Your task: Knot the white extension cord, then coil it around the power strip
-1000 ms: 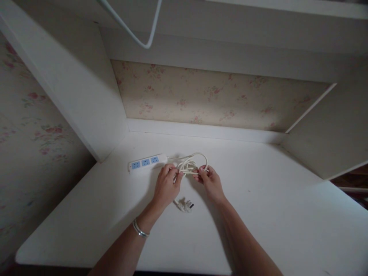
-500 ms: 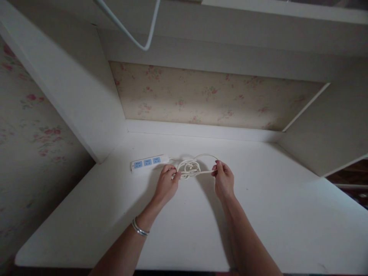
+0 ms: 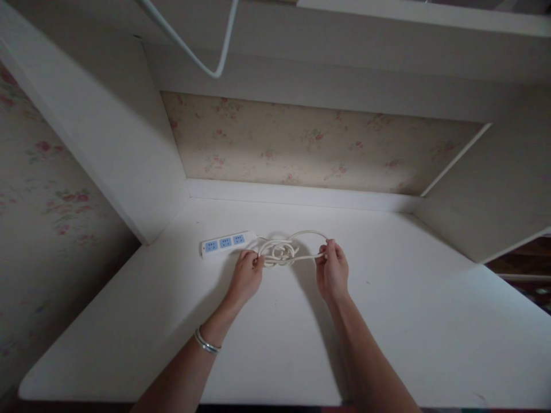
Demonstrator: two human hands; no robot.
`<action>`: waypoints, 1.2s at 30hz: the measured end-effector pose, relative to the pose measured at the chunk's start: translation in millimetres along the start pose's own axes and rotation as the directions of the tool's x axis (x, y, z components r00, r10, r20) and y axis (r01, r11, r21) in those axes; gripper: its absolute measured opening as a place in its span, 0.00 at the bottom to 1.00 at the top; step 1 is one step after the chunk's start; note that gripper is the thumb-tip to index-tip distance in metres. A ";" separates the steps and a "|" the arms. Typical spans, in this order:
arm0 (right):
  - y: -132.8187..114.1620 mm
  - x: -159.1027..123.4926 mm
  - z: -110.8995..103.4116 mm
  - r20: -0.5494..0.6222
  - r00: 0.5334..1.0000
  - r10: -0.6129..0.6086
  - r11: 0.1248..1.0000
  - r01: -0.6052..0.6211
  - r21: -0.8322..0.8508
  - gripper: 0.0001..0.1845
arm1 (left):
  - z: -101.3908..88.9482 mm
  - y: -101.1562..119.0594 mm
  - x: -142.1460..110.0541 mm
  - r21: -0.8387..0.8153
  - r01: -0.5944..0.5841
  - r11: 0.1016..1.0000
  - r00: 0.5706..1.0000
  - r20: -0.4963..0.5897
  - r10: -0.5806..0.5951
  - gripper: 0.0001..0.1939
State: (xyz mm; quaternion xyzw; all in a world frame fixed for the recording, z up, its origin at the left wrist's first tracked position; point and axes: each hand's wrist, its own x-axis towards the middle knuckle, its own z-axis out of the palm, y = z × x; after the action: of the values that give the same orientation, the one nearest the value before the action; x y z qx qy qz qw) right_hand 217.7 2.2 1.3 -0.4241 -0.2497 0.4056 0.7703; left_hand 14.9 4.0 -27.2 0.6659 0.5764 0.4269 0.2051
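Observation:
A white power strip point(image 3: 224, 243) with blue socket faces lies on the desk, just beyond my left hand. Its white cord point(image 3: 282, 250) is gathered in loose, tangled loops between my two hands. My left hand point(image 3: 247, 273) pinches the cord at the left side of the loops. On the right, my right hand point(image 3: 333, 269) grips the cord between thumb and fingers, with one strand running straight back to the coil and another arching up behind. The plug end cannot be made out.
The white desk point(image 3: 267, 344) has side panels left point(image 3: 107, 126) and right point(image 3: 495, 178). A low back ledge point(image 3: 301, 196) runs below floral wallpaper point(image 3: 293, 143). Overhead are a white shelf point(image 3: 344, 74) and a bent white rod point(image 3: 217, 71).
My left hand has moved slightly left, still pinching the cord. The coil has shifted a little left and loosened. The power strip has slid slightly right.

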 end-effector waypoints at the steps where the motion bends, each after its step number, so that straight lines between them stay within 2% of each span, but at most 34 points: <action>1: 0.1 -4.1 1.7 0.053 0.998 0.030 1.000 -0.030 0.003 0.16 | 0.0 -1.3 1.0 -0.025 0.020 0.999 1.000 0.006 -0.020 0.13; 2: 1.0 -8.5 3.2 0.116 0.992 0.053 0.998 -0.051 -0.023 0.16 | 0.2 -1.9 1.6 -0.047 0.029 0.998 1.000 0.007 -0.029 0.13; 4: 4.5 -17.7 5.0 0.272 0.958 0.093 0.983 -0.045 -0.181 0.16 | 1.0 -1.1 1.8 -0.084 0.028 0.996 1.000 -0.010 -0.029 0.12; 6: 9.3 -25.6 5.1 0.403 0.906 0.127 0.911 0.054 -0.408 0.16 | 2.1 1.2 1.3 -0.111 0.025 0.993 0.999 -0.034 -0.029 0.11; 8: 13.7 -30.6 3.8 0.486 0.868 0.105 0.808 0.211 -0.550 0.15 | 2.9 3.4 0.9 -0.127 0.025 0.992 0.998 -0.047 -0.031 0.11; 11: 17.9 -31.6 0.7 0.581 0.814 -0.008 0.713 0.412 -0.568 0.13 | 3.5 5.1 0.7 -0.138 0.016 0.990 0.999 -0.044 -0.022 0.11; 13: 19.6 -29.6 -0.8 0.635 0.772 -0.046 0.654 0.503 -0.565 0.12 | 4.1 5.6 0.5 -0.133 -0.002 0.991 0.999 -0.040 -0.003 0.12; 14: 20.4 -28.7 -1.1 0.643 0.765 -0.050 0.627 0.525 -0.576 0.12 | 4.5 6.0 0.3 -0.126 -0.010 0.992 0.999 -0.036 0.005 0.13; 17: 22.5 -27.9 -0.4 0.615 0.788 0.016 0.613 0.478 -0.629 0.14 | 5.9 7.7 -0.6 -0.104 -0.016 0.994 1.000 -0.015 0.015 0.14; 21: 24.2 -29.3 3.1 0.536 0.839 0.099 0.719 0.312 -0.622 0.14 | 7.4 11.2 -2.3 -0.076 -0.019 0.997 1.000 -0.002 0.019 0.13; 25: 25.6 -28.9 6.3 0.456 0.886 0.081 0.822 0.199 -0.533 0.15 | 9.2 15.6 -5.3 -0.062 -0.028 0.998 0.999 -0.019 0.026 0.11; 29: 28.6 -30.6 9.3 0.397 0.914 0.085 0.911 0.090 -0.403 0.15 | 9.2 20.6 -8.5 -0.051 -0.014 0.999 0.999 -0.038 0.012 0.11; 32: 30.7 -33.0 11.8 0.343 0.936 0.081 0.936 0.047 -0.350 0.16 | 6.5 23.4 -9.5 -0.051 -0.013 0.999 0.997 -0.077 0.009 0.07; 36: 30.4 -35.2 13.9 0.313 0.948 0.060 0.938 0.054 -0.344 0.16 | 2.8 24.9 -7.6 -0.036 -0.022 0.999 0.994 -0.107 0.018 0.05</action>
State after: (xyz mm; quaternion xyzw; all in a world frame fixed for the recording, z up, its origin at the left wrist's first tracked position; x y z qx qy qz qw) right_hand 175.8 -11.5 -19.0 -0.4829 -0.4377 0.4193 0.6320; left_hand 32.1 -8.9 -12.2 0.6438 0.5718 0.4748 0.1821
